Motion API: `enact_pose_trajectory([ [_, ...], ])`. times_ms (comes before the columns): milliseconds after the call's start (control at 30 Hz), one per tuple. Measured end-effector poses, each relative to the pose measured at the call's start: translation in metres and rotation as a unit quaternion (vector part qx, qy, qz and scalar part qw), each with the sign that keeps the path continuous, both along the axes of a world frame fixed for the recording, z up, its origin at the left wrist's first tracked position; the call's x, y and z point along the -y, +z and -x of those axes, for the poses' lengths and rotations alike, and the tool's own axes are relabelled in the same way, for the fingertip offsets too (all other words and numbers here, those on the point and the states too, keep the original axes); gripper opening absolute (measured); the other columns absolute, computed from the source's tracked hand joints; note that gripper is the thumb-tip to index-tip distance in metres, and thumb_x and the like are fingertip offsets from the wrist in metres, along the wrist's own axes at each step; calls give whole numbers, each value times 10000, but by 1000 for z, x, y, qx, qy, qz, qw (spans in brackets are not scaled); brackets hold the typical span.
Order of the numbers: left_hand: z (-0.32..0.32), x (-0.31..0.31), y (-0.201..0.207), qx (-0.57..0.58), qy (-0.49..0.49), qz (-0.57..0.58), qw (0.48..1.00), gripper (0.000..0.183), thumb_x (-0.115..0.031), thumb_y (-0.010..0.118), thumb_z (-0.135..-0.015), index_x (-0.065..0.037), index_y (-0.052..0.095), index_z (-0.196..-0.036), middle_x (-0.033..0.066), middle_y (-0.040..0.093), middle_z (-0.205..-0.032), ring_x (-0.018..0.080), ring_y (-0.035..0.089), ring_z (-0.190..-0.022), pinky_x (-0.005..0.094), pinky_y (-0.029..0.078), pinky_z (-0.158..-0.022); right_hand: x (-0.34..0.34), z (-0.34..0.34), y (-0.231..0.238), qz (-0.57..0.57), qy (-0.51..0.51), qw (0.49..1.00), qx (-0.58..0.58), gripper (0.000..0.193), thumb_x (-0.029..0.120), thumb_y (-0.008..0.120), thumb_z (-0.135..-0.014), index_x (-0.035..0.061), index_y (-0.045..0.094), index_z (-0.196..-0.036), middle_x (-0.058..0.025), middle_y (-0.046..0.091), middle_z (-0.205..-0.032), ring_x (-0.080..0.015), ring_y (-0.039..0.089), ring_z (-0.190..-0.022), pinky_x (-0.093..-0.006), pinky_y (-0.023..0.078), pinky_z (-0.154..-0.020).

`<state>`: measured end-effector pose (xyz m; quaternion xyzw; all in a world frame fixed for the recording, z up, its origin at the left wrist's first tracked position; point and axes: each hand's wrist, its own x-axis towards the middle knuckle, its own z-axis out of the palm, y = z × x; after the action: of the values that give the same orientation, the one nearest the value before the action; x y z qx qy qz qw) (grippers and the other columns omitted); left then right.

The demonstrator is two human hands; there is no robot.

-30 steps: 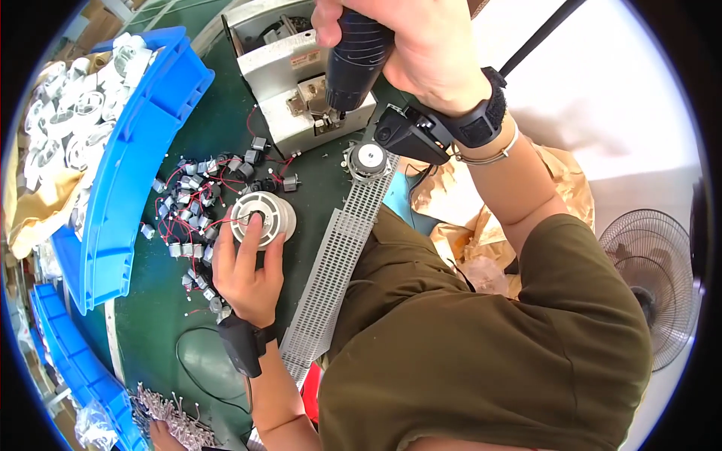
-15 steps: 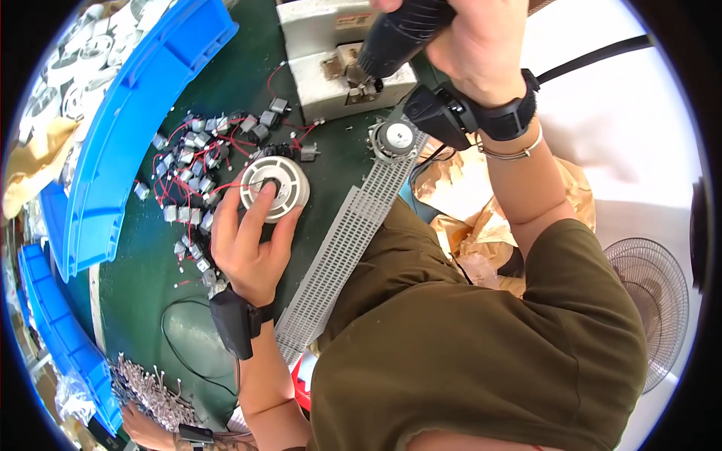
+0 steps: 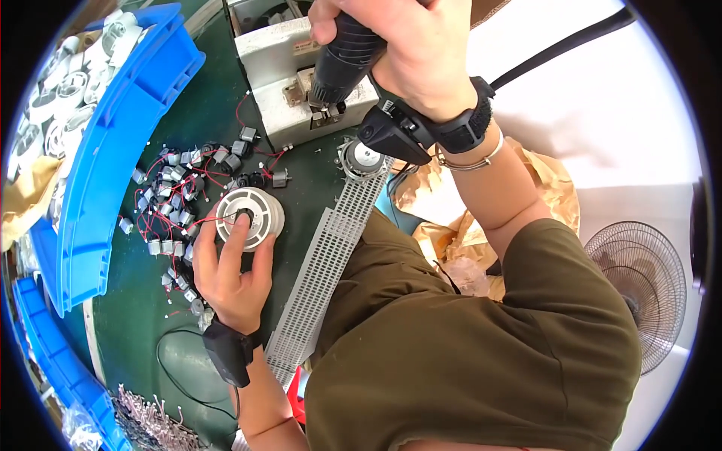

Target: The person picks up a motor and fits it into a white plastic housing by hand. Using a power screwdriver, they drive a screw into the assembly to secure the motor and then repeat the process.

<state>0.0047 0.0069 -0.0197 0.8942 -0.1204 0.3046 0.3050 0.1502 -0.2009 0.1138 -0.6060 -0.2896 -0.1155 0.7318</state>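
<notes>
My left hand (image 3: pixel 229 274) rests on the green bench with its fingers pressing a round white plastic disc (image 3: pixel 252 213) that has a small dark motor at its centre. My right hand (image 3: pixel 410 49) is raised at the top of the view, wrapped around the black handle of a power tool (image 3: pixel 342 56) whose tip points down at a small part on a grey metal fixture (image 3: pixel 289 75). A black cable runs from the tool toward the upper right. Both wrists wear black straps.
A pile of small motors with red and black wires (image 3: pixel 177 207) lies left of the disc. Blue bins (image 3: pixel 113 143) with white discs stand at the left. A grey perforated strip (image 3: pixel 323 263) runs diagonally, a second round part (image 3: pixel 362 158) at its top. A fan (image 3: pixel 639 289) stands right.
The view has shifted, so everything sits lower and larger. My left hand's fingers have stayed on the white disc. My right hand still holds the tool over the fixture.
</notes>
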Motion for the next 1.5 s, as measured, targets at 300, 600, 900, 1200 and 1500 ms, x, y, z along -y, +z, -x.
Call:
enact_pose_trajectory([
  [300,-1,1,1,8,5,-18,1000,416,-64,784,-641,-74,653,-1036,203,576,-1118,332,604,-910,388,506,-745,3,-6,-8,-10,8,1000,21,156,65,692,-772,-12,567,-826,-36,597,-641,-103,557,-535,-220,442,-508],
  [600,-2,2,-1,5,-8,1,1000,410,-45,773,-643,-68,651,-1034,206,573,-1127,338,606,-928,387,515,-756,-1,-6,-8,55,-51,987,140,153,37,697,-740,-3,573,-821,-27,595,-663,-88,548,-549,-216,441,-522],
  [900,-3,4,3,20,0,4,1000,388,-45,785,-622,-61,663,-990,208,594,-1081,336,618,-888,373,517,-719,1,22,-1,-76,67,994,-51,293,15,623,-769,-48,475,-1015,-92,570,-669,-164,544,-544,-286,465,-533],
  [1200,-8,6,2,49,9,19,999,358,-75,793,-608,-64,667,-943,195,606,-1031,309,631,-809,366,522,-669,-49,43,11,-172,270,942,-97,162,47,599,-849,-98,571,-918,-139,600,-687,-193,561,-509,-267,454,-479],
  [1500,-8,4,-1,68,20,5,997,335,-119,798,-609,-90,678,-921,139,597,-1000,270,606,-719,342,498,-596,-65,50,11,-96,214,969,-83,69,-22,643,-762,-11,584,-796,-47,582,-626,-105,531,-482,-226,426,-458],
])
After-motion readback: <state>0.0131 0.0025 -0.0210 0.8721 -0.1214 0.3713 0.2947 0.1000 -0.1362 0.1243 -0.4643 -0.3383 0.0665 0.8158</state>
